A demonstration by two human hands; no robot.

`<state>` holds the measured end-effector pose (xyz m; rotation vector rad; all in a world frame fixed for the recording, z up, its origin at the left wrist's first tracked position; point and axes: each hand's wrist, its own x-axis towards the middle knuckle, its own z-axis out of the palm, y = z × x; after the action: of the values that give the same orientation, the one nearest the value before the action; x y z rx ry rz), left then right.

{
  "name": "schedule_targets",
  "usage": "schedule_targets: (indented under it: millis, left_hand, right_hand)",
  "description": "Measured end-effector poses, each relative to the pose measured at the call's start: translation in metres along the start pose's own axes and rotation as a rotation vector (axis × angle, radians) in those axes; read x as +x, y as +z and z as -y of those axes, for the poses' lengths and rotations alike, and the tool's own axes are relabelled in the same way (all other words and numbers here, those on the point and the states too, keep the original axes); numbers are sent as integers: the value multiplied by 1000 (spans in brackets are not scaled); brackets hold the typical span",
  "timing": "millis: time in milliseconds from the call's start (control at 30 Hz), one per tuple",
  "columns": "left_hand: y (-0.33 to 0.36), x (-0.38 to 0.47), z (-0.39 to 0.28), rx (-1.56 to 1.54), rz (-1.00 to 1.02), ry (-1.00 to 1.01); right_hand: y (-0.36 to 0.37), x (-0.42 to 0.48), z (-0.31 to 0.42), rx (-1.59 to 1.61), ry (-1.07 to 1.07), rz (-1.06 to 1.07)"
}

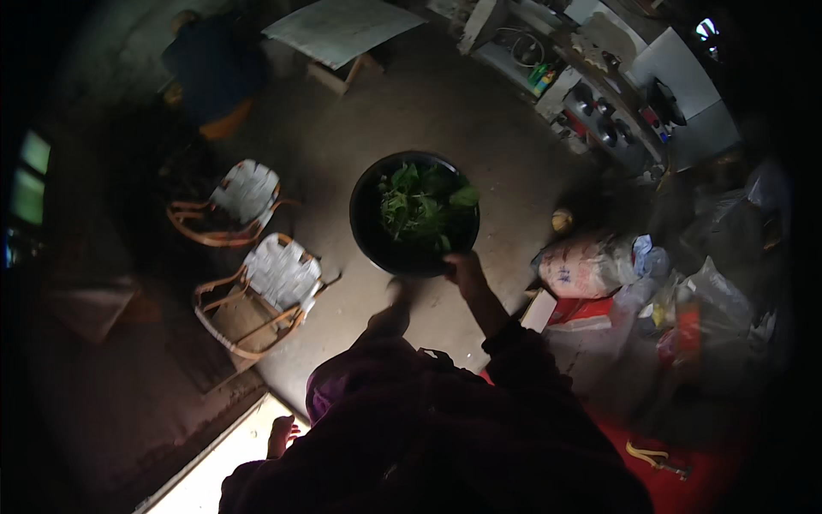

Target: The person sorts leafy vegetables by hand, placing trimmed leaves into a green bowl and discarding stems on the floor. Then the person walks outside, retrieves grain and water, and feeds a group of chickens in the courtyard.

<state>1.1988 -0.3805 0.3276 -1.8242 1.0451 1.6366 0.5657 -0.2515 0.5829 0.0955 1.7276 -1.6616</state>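
Observation:
My right hand [463, 267] grips the near right rim of a round dark basin [363, 239]. Leafy green vegetables [414, 204] lie inside it, some large leaves reaching the right side. The basin is held out in front of me above the concrete floor. Low at my left side hangs my left hand [282, 432], its fingers apart and holding nothing, beside a bright doorway strip. One of my feet shows blurred below the basin.
Two cane armchairs [260, 302] stand on the left, with a person [215, 74] bending beyond them. A low table [343, 29] is ahead. Right are a cooking counter [603, 122], a filled sack [578, 266], plastic bags and a red box [581, 311].

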Motion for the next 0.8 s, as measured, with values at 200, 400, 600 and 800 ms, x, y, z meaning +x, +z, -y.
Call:
schedule_targets:
  millis: [200, 400, 600, 800]
  left_hand:
    - [63, 6, -248, 350, 128, 259]
    - [127, -36, -579, 395, -29, 890]
    - [195, -42, -743, 381, -40, 908]
    - [246, 8, -735, 402, 125, 468]
  right_hand:
    - [-68, 70, 52, 140, -41, -164]
    - [-146, 130, 117, 197, 68, -406]
    - [-216, 238, 211, 182, 59, -484]
    - [-243, 368, 331, 133, -51, -412]
